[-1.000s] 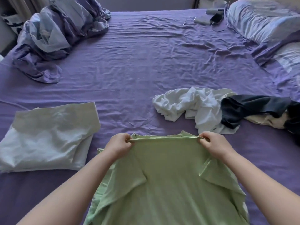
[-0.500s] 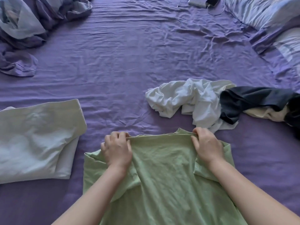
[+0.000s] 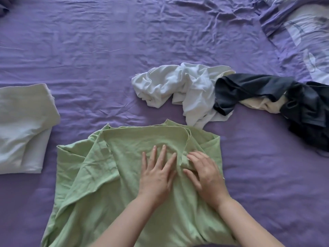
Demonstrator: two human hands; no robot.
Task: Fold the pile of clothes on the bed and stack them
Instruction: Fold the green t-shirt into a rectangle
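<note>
Fingers (image 3: 162, 154) of the left hand (image 3: 156, 175) lie straight and slightly spread, pressed flat on the green garment (image 3: 106, 175); those of the right hand (image 3: 204, 173) rest on a bunched ridge of the same cloth just beside it, loosely bent — whether they pinch the fold I cannot tell. That garment lies spread on the purple bed sheet (image 3: 106, 50) nearest the person, its far edge folded over. To the left sits a folded pale garment (image 3: 21, 129). Beyond, to the right, the unfolded pile — a crumpled white garment (image 3: 178, 86) touching a dark garment (image 3: 258, 90) with a cream piece (image 3: 261, 104) under it. Farther right lies a patterned pillow (image 3: 306, 32)
</note>
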